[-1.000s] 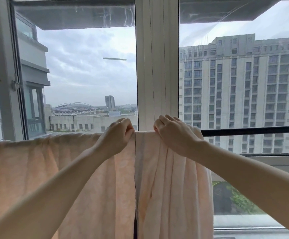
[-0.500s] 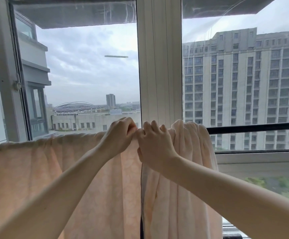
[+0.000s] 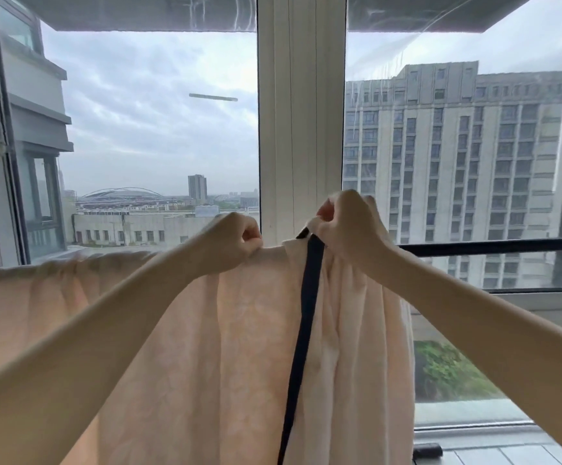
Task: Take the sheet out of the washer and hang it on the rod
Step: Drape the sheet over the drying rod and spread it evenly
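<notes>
Pale peach fabric sheet (image 3: 205, 347) is hanging over the thin black horizontal rod (image 3: 494, 246) before the far window, covering it from the left edge to the centre. The left hand (image 3: 232, 241) is gripping the sheet's top fold on the rod; the right hand (image 3: 350, 226), just beside it, is pinching the bunched right edge, with its dark navy border strip (image 3: 303, 330), slightly above the rod

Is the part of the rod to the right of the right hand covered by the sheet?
No, the rod runs bare from the right hand to the picture's edge; the sheet hangs only left of there.
</notes>
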`<state>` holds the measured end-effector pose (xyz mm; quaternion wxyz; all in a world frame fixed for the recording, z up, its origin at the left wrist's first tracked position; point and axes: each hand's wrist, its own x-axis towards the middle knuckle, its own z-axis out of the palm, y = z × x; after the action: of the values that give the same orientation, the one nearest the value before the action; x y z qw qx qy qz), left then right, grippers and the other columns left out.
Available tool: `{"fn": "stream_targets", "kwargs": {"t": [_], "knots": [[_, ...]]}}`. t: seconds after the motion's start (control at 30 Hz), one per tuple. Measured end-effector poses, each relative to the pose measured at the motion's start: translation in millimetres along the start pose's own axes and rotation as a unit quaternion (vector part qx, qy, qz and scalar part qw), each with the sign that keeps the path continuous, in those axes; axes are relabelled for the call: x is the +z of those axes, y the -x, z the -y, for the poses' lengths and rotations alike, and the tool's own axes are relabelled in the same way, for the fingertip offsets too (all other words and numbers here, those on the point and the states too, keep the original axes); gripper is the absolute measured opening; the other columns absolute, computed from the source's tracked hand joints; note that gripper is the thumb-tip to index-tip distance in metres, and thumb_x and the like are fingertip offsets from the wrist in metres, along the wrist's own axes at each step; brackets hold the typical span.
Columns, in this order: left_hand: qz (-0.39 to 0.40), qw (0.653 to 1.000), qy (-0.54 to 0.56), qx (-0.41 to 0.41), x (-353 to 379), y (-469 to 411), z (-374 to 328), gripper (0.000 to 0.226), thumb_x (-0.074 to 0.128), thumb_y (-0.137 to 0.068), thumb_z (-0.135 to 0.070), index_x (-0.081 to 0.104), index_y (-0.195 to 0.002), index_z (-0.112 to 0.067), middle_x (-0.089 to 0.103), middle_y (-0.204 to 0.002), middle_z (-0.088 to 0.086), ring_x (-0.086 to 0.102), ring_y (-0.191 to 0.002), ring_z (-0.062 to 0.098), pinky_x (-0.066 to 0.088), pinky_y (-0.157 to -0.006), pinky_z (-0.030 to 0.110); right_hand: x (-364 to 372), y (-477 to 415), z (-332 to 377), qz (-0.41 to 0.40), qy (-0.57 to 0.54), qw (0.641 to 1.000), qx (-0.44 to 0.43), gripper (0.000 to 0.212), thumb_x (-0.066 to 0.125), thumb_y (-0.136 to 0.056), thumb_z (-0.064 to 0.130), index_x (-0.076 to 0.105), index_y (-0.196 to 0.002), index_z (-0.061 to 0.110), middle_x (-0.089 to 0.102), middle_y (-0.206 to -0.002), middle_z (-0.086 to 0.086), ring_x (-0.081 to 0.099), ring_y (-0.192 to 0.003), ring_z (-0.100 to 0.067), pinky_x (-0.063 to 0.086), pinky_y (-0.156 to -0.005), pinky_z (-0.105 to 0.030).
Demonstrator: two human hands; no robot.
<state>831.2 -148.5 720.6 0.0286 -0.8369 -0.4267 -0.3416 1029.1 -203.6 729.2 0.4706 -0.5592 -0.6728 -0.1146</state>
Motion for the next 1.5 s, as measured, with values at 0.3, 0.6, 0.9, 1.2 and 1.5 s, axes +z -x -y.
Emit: {"fn": "stream_targets", "kwargs": {"t": [0.3, 0.6, 0.9, 1.2, 1.5], "knots": [[0.029, 0.99, 0.099, 0.093, 25, -33, -38, 0.008, 0.068, -0.087, -0.015, 0.072, -0.08, -0.018, 0.069, -0.076, -0.008, 0.058, -0.058, -0.008, 0.042, -0.058, 0.013, -13, -18, -17, 0.028, -0.154, 0.975, 0.155, 0.02, 0.067, -0.09, 0.025, 0.071, -0.081, 0.009, 0.065, -0.073, -0.003, 0.06, -0.062, -0.018, 0.051, -0.056, -0.028], [-0.124, 0.991, -0.003, 0.046, 38, -75, -73, 0.015, 0.059, -0.089, -0.012, 0.073, -0.081, -0.014, 0.069, -0.059, 0.004, 0.064, -0.047, 0.011, 0.054, -0.058, 0.025, -38, -38, -42, -0.002, -0.063, 0.993, 0.096, 0.03, 0.064, -0.092, 0.02, 0.06, -0.064, 0.012, 0.052, -0.06, 0.003, 0.048, -0.055, -0.009, 0.038, -0.052, -0.019], [-0.073, 0.993, 0.08, 0.045, 69, -122, -137, 0.018, 0.06, -0.087, -0.003, 0.076, -0.084, -0.01, 0.072, -0.071, 0.001, 0.066, -0.059, 0.002, 0.054, -0.07, 0.014, -88, -48, -115, -0.021, -0.006, 0.998, 0.061, 0.03, 0.065, -0.091, 0.018, 0.059, -0.063, 0.011, 0.051, -0.057, 0.003, 0.046, -0.052, -0.006, 0.031, -0.046, -0.016], [-0.025, 0.997, -0.007, 0.068, 129, -146, -198, 0.021, 0.053, -0.09, -0.004, 0.074, -0.096, -0.006, 0.071, -0.097, 0.008, 0.063, -0.091, 0.02, 0.048, -0.081, 0.027, -108, -31, -201, 0.015, 0.111, 0.994, 0.0, 0.015, 0.057, -0.091, 0.011, 0.066, -0.081, 0.006, 0.065, -0.069, -0.007, 0.062, -0.058, -0.017, 0.058, -0.055, -0.036], [0.086, 0.994, -0.015, 0.071, 143, -135, -216, 0.016, 0.062, -0.088, -0.013, 0.074, -0.098, -0.017, 0.066, -0.093, -0.007, 0.062, -0.088, 0.008, 0.05, -0.081, 0.021, -125, -3, -217, 0.069, 0.161, 0.984, -0.039, 0.012, 0.054, -0.089, 0.013, 0.066, -0.09, 0.014, 0.066, -0.079, -0.004, 0.062, -0.062, -0.02, 0.053, -0.054, -0.03]]}}
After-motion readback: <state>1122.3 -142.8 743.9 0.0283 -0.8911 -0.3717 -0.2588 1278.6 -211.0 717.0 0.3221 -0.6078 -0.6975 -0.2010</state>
